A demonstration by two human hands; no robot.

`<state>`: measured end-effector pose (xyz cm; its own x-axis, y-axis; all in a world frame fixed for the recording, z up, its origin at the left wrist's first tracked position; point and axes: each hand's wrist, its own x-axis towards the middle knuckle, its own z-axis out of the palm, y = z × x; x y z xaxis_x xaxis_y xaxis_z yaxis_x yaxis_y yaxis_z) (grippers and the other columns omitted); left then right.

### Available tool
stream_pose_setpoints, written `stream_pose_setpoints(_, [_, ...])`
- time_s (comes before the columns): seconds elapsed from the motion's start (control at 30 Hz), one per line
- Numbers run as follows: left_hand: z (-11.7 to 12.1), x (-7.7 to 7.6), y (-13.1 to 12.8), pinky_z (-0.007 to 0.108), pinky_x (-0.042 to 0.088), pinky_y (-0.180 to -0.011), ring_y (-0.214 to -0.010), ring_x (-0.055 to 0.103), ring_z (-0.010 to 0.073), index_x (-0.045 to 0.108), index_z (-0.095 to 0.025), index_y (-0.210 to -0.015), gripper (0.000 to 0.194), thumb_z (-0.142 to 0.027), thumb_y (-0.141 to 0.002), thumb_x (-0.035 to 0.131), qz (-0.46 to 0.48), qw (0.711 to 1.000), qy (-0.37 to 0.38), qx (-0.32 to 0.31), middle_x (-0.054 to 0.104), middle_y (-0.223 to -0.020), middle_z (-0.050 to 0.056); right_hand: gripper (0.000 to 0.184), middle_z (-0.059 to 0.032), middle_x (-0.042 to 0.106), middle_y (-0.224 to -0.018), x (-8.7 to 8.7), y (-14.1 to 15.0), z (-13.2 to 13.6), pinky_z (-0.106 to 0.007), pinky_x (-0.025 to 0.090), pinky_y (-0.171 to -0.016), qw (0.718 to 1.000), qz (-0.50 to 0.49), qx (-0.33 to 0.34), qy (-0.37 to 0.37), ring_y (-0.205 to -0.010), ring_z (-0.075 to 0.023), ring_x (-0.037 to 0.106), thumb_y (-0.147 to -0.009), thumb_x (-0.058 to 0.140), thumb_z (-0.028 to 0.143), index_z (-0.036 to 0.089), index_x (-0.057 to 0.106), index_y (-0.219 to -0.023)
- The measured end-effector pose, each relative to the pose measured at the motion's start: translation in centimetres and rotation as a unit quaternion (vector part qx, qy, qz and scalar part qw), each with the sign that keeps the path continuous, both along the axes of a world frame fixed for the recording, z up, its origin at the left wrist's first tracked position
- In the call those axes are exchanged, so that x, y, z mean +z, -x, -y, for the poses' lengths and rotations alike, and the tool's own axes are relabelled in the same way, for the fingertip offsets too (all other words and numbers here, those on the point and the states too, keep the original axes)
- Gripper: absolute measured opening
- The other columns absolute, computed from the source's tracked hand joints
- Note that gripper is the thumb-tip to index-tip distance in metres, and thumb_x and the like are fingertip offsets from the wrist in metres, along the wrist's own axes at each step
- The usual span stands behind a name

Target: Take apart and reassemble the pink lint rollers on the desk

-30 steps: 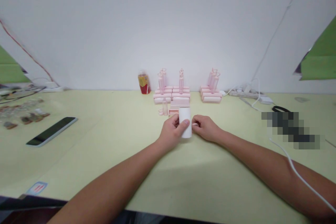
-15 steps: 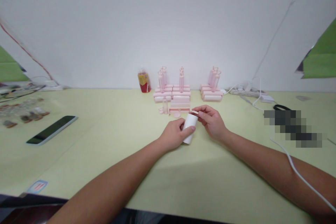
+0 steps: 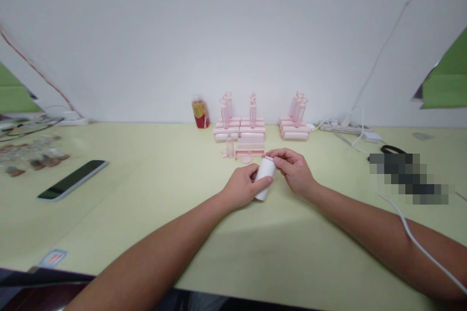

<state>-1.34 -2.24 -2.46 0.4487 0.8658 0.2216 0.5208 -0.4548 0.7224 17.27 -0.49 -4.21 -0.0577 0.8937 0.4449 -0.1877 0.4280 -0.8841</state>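
One white cylinder (image 3: 267,170) in the curled left hand (image 3: 241,188), right hand (image 3: 296,171) half closed, pinching the cylinder's pink cap (image 3: 269,158)

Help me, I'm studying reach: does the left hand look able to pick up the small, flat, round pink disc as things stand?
Probably not: the left hand is wrapped around a smooth white cylinder, though nothing visible blocks its way to the pink disc.
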Motion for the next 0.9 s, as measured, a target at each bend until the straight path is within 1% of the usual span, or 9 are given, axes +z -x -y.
stream_pose_setpoints(0.2, [0.2, 0.2, 0.0, 0.025, 0.026, -0.054, -0.06, 0.043, 0.0114, 0.061, -0.015, -0.086, 0.04, -0.055, -0.083, 0.059, -0.006, 1.0, -0.008, -0.001, 0.051, -0.067, -0.003, 0.008, -0.0047, 0.071, -0.101, 0.3, 0.1, 0.3, -0.037, 0.045, -0.09, 1.0, 0.006, -0.005, -0.023, -0.097, -0.0224, 0.062, -0.082, 0.067, 0.024, 0.023, 0.072, -0.087])
stream_pose_setpoints(0.37, [0.3, 0.3, -0.1, 0.024, 0.027, -0.055, -0.061, 0.044, 0.0117, 0.061, -0.015, -0.087, 0.04, -0.055, -0.084, 0.058, 0.0, 1.0, -0.018, 0.004, 0.052, -0.069, -0.002, 0.009, -0.0042, 0.071, -0.099, 0.3, 0.1, 0.3, -0.036, 0.046, -0.089, 0.999, 0.009, -0.011, -0.03, -0.095, -0.0213, 0.062, -0.083, 0.065, 0.023, 0.023, 0.073, -0.088])
stream_pose_setpoints(0.57, [0.1, 0.2, 0.0, 0.024, 0.027, -0.055, -0.061, 0.043, 0.0114, 0.062, -0.014, -0.086, 0.04, -0.054, -0.083, 0.059, 0.01, 1.0, -0.006, -0.006, 0.052, -0.068, -0.002, 0.011, -0.0043, 0.071, -0.1, 0.4, 0.0, 0.5, -0.038, 0.046, -0.091, 0.999, 0.028, -0.009, -0.042, -0.097, -0.0221, 0.062, -0.084, 0.064, 0.023, 0.023, 0.073, -0.089])
stream_pose_setpoints(0.8, [0.1, 0.2, -0.1, 0.024, 0.028, -0.055, -0.062, 0.043, 0.0115, 0.062, -0.014, -0.087, 0.04, -0.054, -0.083, 0.059, 0.036, 0.999, 0.001, -0.012, 0.052, -0.069, -0.002, 0.013, -0.0045, 0.07, -0.102, 0.6, 0.1, 0.9, -0.037, 0.046, -0.091, 0.997, 0.047, -0.012, -0.06, -0.098, -0.0216, 0.062, -0.087, 0.063, 0.028, 0.023, 0.071, -0.095])
stream_pose_setpoints(0.9, [0.0, 0.1, -0.1, 0.024, 0.03, -0.056, -0.063, 0.045, 0.0122, 0.063, -0.013, -0.089, 0.042, -0.054, -0.085, 0.057, 0.056, 0.998, 0.012, -0.011, 0.055, -0.072, -0.001, 0.019, -0.0049, 0.068, -0.107, 0.5, 0.3, 1.1, -0.037, 0.047, -0.091, 0.997, 0.045, 0.0, -0.058, -0.099, -0.0214, 0.061, -0.086, 0.065, 0.031, 0.023, 0.069, -0.102])
